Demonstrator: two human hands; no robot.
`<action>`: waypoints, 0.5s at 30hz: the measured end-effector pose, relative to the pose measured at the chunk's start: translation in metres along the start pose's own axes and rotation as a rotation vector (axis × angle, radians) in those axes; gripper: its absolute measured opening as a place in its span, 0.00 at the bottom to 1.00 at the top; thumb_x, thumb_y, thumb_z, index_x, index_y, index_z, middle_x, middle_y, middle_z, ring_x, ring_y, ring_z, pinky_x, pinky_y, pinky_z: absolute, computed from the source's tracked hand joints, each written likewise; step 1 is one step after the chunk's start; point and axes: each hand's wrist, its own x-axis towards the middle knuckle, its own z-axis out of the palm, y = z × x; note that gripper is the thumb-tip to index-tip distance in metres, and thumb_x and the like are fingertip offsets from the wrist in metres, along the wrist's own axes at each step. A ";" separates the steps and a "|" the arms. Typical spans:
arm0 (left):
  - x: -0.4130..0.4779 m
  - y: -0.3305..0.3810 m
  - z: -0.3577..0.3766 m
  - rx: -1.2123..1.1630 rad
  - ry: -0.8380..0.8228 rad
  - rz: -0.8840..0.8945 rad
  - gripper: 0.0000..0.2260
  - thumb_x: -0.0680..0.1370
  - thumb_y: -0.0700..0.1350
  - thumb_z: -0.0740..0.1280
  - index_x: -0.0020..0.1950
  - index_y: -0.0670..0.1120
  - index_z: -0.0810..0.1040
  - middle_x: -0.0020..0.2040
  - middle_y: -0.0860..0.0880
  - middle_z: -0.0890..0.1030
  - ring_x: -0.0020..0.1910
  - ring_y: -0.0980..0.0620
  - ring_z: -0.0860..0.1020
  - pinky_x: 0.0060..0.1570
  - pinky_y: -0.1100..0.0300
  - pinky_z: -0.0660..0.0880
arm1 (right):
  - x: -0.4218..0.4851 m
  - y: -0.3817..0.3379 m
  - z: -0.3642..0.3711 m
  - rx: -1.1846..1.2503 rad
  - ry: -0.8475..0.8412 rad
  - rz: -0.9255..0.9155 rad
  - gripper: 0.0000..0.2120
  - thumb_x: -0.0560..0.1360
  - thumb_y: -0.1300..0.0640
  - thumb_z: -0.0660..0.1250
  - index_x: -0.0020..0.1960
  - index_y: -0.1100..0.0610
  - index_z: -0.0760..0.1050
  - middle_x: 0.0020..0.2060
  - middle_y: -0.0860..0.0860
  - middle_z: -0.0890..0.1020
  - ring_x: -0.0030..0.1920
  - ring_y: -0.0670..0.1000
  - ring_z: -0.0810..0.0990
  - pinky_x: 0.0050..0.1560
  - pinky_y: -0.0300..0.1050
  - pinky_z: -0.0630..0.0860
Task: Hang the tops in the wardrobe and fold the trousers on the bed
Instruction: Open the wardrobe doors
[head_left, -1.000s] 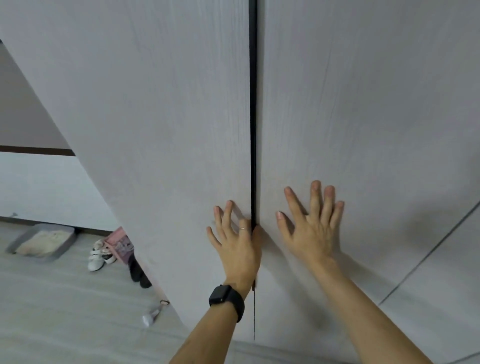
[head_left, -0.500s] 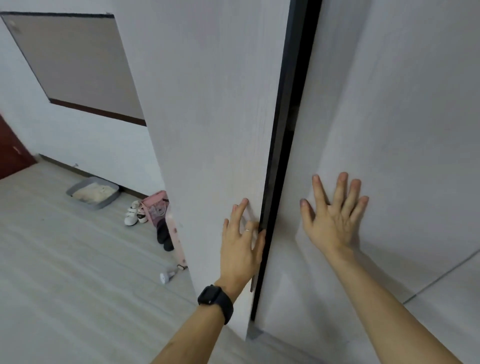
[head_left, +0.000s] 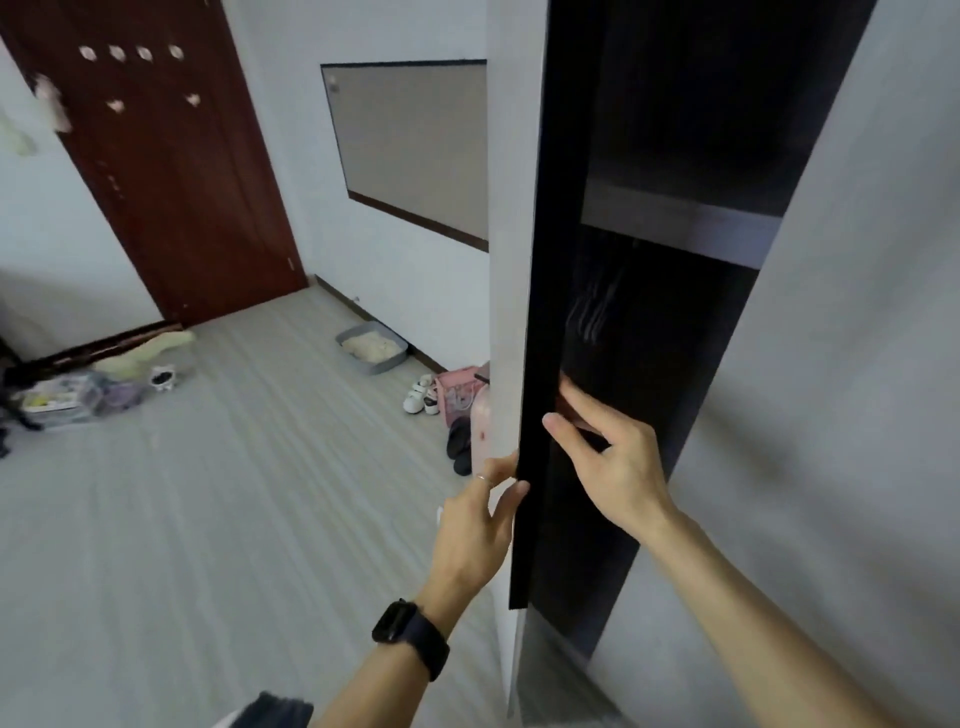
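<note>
Wardrobe door swung wide since before; left hand grips its edge, right hand reaches in, fingers loose. Wardrobe centre-right, dark inside. Tops, trousers unseen: all left.

wardrobe door: matt woodgrain (pale) | floor: wood-look planks

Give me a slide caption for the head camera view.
Left hand grips the edge of the wardrobe door while the right hand reaches into the dark opening beneath a shelf.
</note>
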 end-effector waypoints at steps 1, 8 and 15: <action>-0.003 -0.004 -0.004 0.005 0.016 -0.032 0.07 0.83 0.56 0.63 0.59 0.68 0.70 0.59 0.68 0.79 0.62 0.67 0.76 0.57 0.67 0.75 | 0.002 -0.001 0.008 -0.067 0.027 -0.061 0.21 0.79 0.53 0.70 0.71 0.46 0.74 0.65 0.39 0.80 0.65 0.44 0.79 0.65 0.43 0.77; -0.012 -0.011 -0.050 0.140 0.204 -0.124 0.35 0.81 0.47 0.67 0.77 0.71 0.51 0.64 0.66 0.77 0.62 0.65 0.77 0.55 0.69 0.73 | 0.019 -0.007 0.069 -0.336 -0.061 -0.304 0.25 0.83 0.43 0.61 0.79 0.41 0.62 0.75 0.46 0.70 0.69 0.53 0.74 0.61 0.53 0.79; -0.001 -0.039 -0.106 0.170 0.306 -0.185 0.42 0.80 0.39 0.67 0.80 0.68 0.44 0.71 0.66 0.71 0.63 0.69 0.73 0.55 0.77 0.71 | 0.048 -0.013 0.142 -0.393 -0.292 -0.338 0.28 0.84 0.44 0.53 0.81 0.36 0.46 0.82 0.47 0.51 0.75 0.56 0.68 0.58 0.56 0.81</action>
